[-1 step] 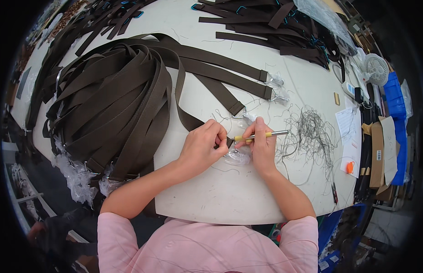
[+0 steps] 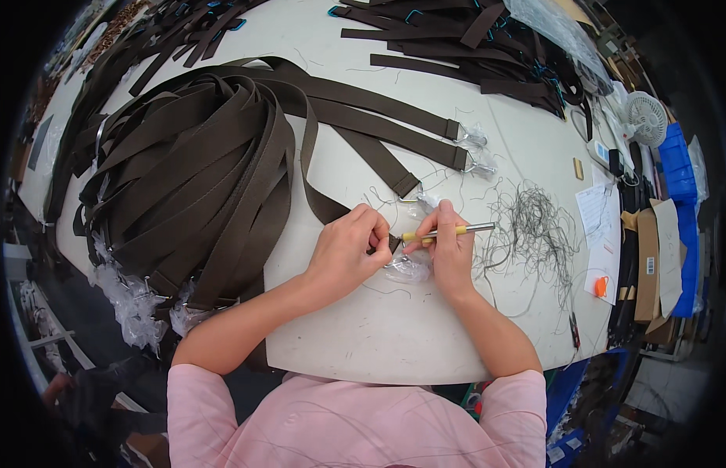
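Pinched tight between the thumb and fingers of the left hand (image 2: 349,248) is the end of a dark brown webbing strap (image 2: 320,199), while the right hand (image 2: 449,246) is closed around a slim yellow-and-silver tool (image 2: 449,231), tip aimed at that strap end, right at the middle of the white table (image 2: 378,335)

Biggest thing first: the great heap of brown straps (image 2: 191,171) sprawls over the table's left side, looped and hanging over the edge, and the one being worked runs out of it straight to the hands, so the bulk likely stays parked while only the end comes forward. Up top, a second spread of darker straps (image 2: 472,39). Three finished-looking ends with metal hardware in clear wrap (image 2: 472,152) lie just beyond the hands, fanned apart

Right of the tool, a tangle of loose dark threads (image 2: 534,226), apparently trimmings dropped on the tool side. A crumple of clear plastic (image 2: 410,269) sits under the hands, touching the right one. Far right: a small white fan (image 2: 646,117), papers (image 2: 601,218), a little orange object (image 2: 601,285)

Against the other frame of this same instant, nothing differs: both grips, strap and tool match
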`<state>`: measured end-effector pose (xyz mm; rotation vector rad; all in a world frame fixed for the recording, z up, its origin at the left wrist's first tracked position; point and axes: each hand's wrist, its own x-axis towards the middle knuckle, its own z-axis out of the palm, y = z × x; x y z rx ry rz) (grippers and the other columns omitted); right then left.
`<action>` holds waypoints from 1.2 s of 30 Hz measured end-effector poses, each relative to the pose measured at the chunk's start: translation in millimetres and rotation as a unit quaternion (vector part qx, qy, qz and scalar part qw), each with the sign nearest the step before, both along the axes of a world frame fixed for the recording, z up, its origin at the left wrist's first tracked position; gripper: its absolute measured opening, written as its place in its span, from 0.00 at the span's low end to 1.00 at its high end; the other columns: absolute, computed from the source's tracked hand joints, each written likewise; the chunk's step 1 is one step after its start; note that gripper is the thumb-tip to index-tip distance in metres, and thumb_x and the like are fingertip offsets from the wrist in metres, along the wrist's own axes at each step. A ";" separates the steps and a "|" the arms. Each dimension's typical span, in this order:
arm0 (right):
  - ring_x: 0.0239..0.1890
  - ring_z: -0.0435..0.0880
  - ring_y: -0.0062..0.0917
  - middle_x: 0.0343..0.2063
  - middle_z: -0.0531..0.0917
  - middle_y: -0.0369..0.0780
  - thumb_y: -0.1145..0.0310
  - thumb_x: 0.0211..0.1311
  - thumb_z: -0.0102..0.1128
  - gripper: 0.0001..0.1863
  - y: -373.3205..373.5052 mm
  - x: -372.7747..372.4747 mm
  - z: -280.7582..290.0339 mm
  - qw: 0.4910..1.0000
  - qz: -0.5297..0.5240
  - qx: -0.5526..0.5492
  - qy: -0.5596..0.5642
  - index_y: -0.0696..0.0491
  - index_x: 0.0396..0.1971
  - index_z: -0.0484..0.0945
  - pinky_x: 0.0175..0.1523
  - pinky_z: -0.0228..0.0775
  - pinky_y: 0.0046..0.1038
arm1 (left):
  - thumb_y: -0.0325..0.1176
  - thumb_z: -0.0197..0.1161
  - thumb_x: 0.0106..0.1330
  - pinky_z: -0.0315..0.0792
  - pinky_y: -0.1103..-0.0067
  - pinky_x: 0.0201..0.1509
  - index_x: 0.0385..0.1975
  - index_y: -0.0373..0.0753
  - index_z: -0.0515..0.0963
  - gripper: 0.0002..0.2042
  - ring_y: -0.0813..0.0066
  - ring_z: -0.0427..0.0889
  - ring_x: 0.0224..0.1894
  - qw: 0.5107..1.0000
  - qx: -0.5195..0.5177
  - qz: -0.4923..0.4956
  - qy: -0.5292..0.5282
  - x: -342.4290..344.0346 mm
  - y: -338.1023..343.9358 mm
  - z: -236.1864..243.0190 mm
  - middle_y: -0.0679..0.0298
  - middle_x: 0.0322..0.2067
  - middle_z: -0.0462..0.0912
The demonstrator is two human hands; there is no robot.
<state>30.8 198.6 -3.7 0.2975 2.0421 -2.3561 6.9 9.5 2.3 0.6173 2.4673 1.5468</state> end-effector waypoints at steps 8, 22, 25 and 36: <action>0.16 0.70 0.16 0.19 0.73 0.36 0.53 0.83 0.35 0.30 11.6 -5.5 9.6 0.993 -0.077 -0.057 0.062 0.56 0.21 0.71 0.27 0.80 0.24 | 0.18 0.63 0.62 0.81 0.77 0.49 0.41 0.33 0.72 0.10 0.70 0.85 0.44 0.989 0.069 -0.095 -0.086 -7.0 -24.3 6.8 0.56 0.46 0.80; 0.20 0.75 0.12 0.17 0.80 0.35 0.49 0.82 0.40 0.31 -9.4 10.7 4.5 0.998 0.035 0.056 -0.007 0.54 0.21 0.77 0.26 0.61 0.16 | 0.22 0.64 0.65 0.76 0.67 0.50 0.36 0.34 0.74 0.06 0.55 0.80 0.50 0.983 -0.072 -0.120 0.117 -1.5 -34.1 14.2 0.55 0.47 0.79; 0.21 0.79 0.14 0.18 0.80 0.36 0.50 0.82 0.41 0.30 -12.3 10.5 1.0 0.998 0.039 0.051 -0.008 0.55 0.22 0.77 0.27 0.65 0.16 | 0.22 0.63 0.66 0.76 0.67 0.50 0.36 0.34 0.73 0.05 0.55 0.80 0.50 0.980 -0.084 -0.117 0.134 1.3 -32.6 12.1 0.55 0.46 0.79; 0.20 0.78 0.16 0.19 0.79 0.36 0.53 0.82 0.43 0.29 -15.0 8.9 0.9 0.998 0.044 0.049 0.004 0.58 0.23 0.77 0.27 0.68 0.18 | 0.22 0.62 0.65 0.76 0.68 0.49 0.37 0.33 0.72 0.06 0.57 0.79 0.47 0.972 -0.111 -0.113 0.171 2.6 -30.1 7.8 0.56 0.43 0.77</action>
